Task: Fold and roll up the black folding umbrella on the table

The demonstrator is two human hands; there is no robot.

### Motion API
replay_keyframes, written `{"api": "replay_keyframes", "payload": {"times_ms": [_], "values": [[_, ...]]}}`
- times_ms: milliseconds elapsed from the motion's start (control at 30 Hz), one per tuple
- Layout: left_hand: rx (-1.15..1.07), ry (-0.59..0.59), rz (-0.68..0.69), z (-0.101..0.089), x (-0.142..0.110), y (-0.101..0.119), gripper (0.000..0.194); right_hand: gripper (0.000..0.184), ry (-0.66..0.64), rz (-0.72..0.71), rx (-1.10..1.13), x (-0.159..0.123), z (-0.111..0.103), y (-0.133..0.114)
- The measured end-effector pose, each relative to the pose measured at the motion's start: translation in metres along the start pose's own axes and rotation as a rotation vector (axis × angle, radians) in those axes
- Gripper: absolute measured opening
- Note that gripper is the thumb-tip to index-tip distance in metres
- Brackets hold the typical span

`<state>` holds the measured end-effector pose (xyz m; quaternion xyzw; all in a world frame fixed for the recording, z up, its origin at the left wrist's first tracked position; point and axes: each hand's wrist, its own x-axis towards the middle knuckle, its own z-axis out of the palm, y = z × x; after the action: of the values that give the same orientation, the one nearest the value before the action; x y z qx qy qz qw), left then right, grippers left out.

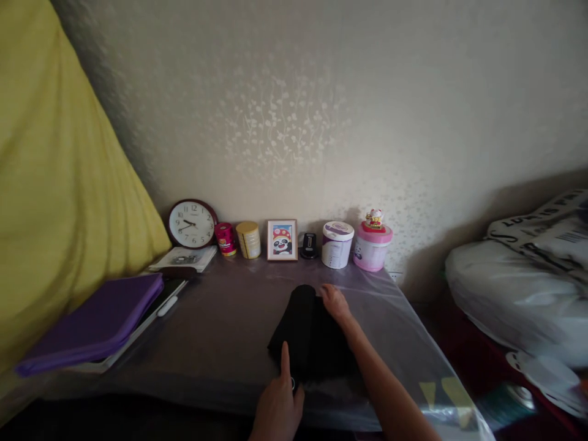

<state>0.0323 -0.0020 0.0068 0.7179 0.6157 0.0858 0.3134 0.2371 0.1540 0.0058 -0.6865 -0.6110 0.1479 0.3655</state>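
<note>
A black fabric item [304, 334], folded and with loose panels, lies on the plastic-covered table [220, 318] in front of me. My left hand [279, 404] is at its near end, the index finger stretched out along the fabric and the other fingers curled. Between that finger and the thumb shows a small dark round part with a pale rim, which looks like part of the same item. At the far right edge of the fabric, my right hand [336, 301] has its fingers bent round the cloth. Its fingertips are partly hidden.
Along the wall stand a round clock [192, 224], a pink can [225, 239], a yellow-lidded tin [248, 239], a framed panda picture [282, 240], a small black device [309, 246], a white tub [337, 245] and a pink tub [370, 248] topped by a cat figurine [375, 218]. A purple folder [96, 318] lies left.
</note>
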Motion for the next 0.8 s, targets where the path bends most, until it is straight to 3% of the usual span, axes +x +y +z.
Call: {"api": "replay_keyframes", "payload": {"times_ms": [167, 300, 467, 800], "values": [[-0.008, 0.024, 0.012, 0.001, 0.000, -0.002, 0.071, 0.027, -0.029, 0.230, 0.181, -0.031, -0.034, 0.035], [0.012, 0.031, -0.015, 0.001, 0.000, -0.001, 0.071, 0.030, -0.117, 0.304, 0.337, -0.052, -0.039, 0.035], [0.028, 0.024, -0.028, -0.002, -0.001, 0.002, 0.071, 0.033, -0.161, 0.298, 0.468, -0.066, -0.043, 0.014], [0.012, 0.016, -0.027, -0.005, -0.005, 0.005, 0.071, 0.021, -0.079, 0.143, 0.264, -0.069, -0.027, -0.006]]}}
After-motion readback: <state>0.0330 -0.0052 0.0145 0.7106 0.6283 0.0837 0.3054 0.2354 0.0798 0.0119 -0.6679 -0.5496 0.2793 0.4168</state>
